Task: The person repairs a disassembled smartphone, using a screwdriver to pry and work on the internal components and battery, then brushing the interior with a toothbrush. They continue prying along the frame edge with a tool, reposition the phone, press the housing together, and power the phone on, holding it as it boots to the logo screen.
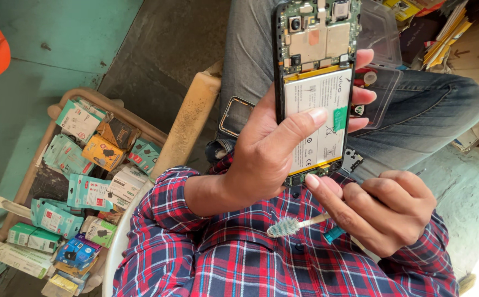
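We note left hand (pixel 267 154) grasping opened phone (pixel 316 88), thumb on battery (pixel 312 124) | right hand (pixel 385 212) clenched round toothbrush (pixel 292 224), forefinger touching phone's lower edge.

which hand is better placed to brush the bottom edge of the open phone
Right, probably. The right hand already holds the toothbrush, and its forefinger touches the phone at the bottom edge. The left hand is gripping the phone, thumb across the battery, so it is not free.
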Tool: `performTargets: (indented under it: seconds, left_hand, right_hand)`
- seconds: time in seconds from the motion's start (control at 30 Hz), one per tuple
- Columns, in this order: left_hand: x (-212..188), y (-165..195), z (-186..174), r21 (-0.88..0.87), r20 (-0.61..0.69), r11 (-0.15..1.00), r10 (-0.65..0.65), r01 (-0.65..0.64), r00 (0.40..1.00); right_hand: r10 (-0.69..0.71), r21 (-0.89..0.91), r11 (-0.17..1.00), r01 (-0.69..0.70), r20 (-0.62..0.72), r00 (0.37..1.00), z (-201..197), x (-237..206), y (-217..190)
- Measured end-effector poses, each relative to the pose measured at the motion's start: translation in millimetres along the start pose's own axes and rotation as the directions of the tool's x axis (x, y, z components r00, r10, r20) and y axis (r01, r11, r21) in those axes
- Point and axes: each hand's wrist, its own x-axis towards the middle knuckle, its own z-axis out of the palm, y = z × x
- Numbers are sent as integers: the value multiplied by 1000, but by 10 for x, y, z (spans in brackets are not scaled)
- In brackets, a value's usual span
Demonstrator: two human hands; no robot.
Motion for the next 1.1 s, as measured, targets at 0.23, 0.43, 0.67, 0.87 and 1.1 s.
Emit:
performTargets:
  seconds: [0.23,0.43,0.67,0.87,1.1]
  left_hand:
    - [2,40,14,-17,13,1000,-20,20,1000]
    - [-3,44,38,-13,11,1000,-20,20,1000]
    - [-4,4,14,-6,4,1000,-6,6,1000]
    - [-3,20,27,-35,1,999,-25,25,1000]
    - [0,92,108,-4,-8,1000,-27,27,1000]
  right_hand:
    - [16,-22,1000,-17,-34,999,37,-37,-23]
    - [1,-9,1000,-1,-25,1000,29,-61,-20]
    - [-33,-7,999,33,25,999,-5,-17,21]
    - [-35,-15,999,36,42,999,-32,-23,8]
    - [-30,-35,999,29,-37,999,26,-69,0]
